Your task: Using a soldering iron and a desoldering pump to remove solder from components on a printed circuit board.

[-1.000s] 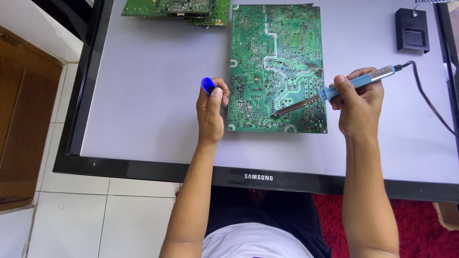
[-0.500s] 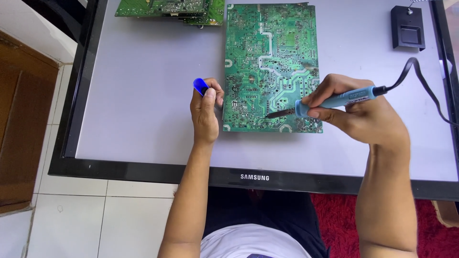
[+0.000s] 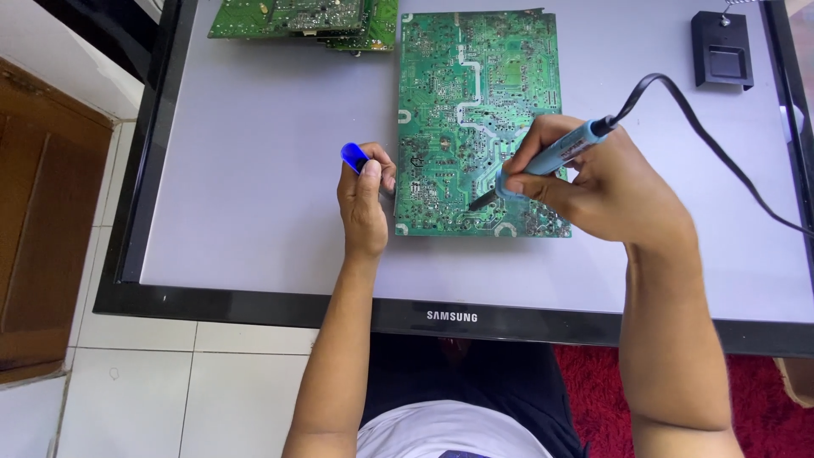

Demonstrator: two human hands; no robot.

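- The right hand pinches a blue soldering iron like a pen, its dark tip resting on the lower part of the green circuit board.
- The left hand is curled around a small blue object, its fingers touching the board's left edge.
- The iron looks light and rigid; its black cord trails towards the desk's right edge and could tug.
- The board looks stiff, thin and fragile, and is best held by its edges; it lies flat at mid-desk, on the flat screen panel that serves as the desk.
- A black stand sits at the far right corner, and more boards at the far edge.

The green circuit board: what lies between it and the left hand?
Nothing: the head view shows the left hand, holding a small blue object, right at the left edge of the green circuit board.
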